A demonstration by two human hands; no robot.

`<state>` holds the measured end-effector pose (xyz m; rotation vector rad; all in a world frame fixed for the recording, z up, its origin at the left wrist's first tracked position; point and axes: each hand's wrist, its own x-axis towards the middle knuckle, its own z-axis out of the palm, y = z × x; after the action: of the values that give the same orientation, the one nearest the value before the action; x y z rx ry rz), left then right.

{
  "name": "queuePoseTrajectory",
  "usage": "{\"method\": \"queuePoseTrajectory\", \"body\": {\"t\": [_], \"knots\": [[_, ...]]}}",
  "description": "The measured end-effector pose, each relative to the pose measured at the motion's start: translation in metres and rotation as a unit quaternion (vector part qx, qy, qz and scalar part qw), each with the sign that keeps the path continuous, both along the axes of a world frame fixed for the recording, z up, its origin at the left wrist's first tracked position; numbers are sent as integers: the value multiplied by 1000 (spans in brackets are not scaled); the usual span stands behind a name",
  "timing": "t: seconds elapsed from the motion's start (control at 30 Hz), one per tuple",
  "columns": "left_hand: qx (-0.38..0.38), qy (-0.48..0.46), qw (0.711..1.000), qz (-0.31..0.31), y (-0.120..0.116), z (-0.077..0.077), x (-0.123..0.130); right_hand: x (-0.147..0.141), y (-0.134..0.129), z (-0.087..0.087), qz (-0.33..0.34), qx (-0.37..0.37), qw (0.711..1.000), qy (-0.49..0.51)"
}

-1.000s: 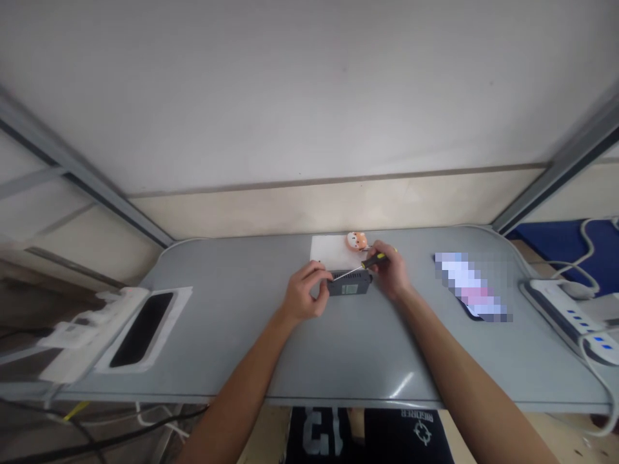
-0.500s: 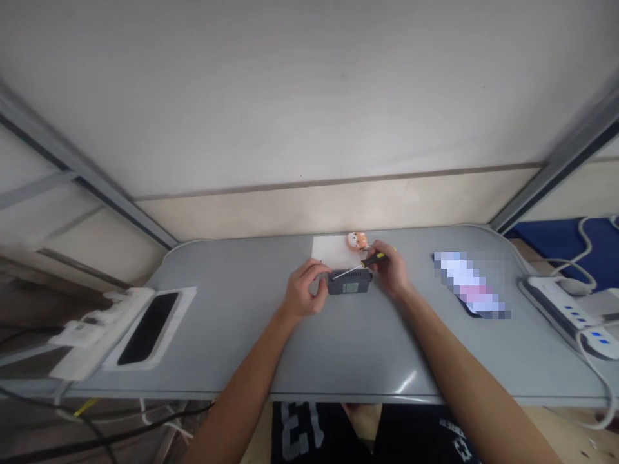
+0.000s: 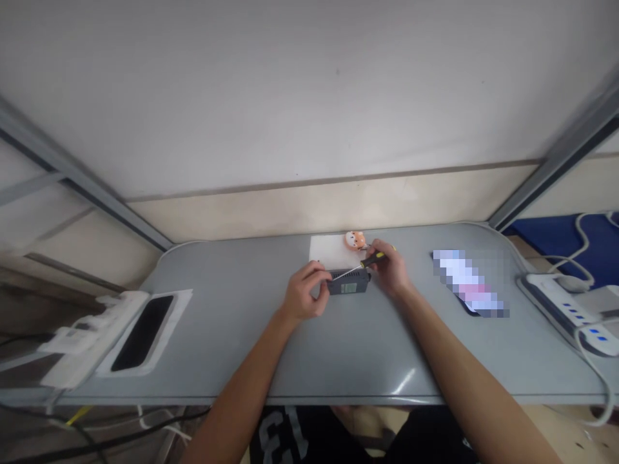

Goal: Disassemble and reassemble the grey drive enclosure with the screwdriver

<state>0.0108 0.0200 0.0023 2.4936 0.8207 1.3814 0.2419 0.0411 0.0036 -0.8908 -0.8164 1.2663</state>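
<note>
A small dark grey box (image 3: 349,283) with a row of vent slots and a pale label lies on the grey table. My right hand (image 3: 389,267) grips a screwdriver (image 3: 371,260) by its black and yellow handle; the shaft crosses the box's top towards its left end. My left hand (image 3: 307,291) has its thumb and fingers closed around the box's left end, near the screwdriver tip. Behind the box are a white sheet (image 3: 326,249) and an orange and white animal-faced item (image 3: 355,240).
A phone with a lit, pixelated screen (image 3: 467,280) lies to the right, beside a power strip (image 3: 573,312) with cables. On the left are a dark phone (image 3: 142,333) on white paper and a white power strip (image 3: 91,341). A wall (image 3: 314,212) stands behind the table.
My left fingers have closed in at the box's left end and the screwdriver tip. My right hand holds the screwdriver much as before. The camera view has shifted slightly.
</note>
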Motion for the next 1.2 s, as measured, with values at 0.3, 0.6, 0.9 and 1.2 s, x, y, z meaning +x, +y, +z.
{"method": "queuePoseTrajectory", "body": {"t": [0.3,0.6,0.9,1.2], "knots": [[147,61,987,25,1,0,-2,6,6,-5,-68,-31,997,7],[65,-27,997,34,-1,1,-5,-11,2,-12,-22,-39,978,-203],[26,-72,994,73,4,0,-11,-8,4,-18,25,-36,983,-181],[-68,29,997,-37,-1,2,1,6,10,-13,-63,-83,995,-13]]}}
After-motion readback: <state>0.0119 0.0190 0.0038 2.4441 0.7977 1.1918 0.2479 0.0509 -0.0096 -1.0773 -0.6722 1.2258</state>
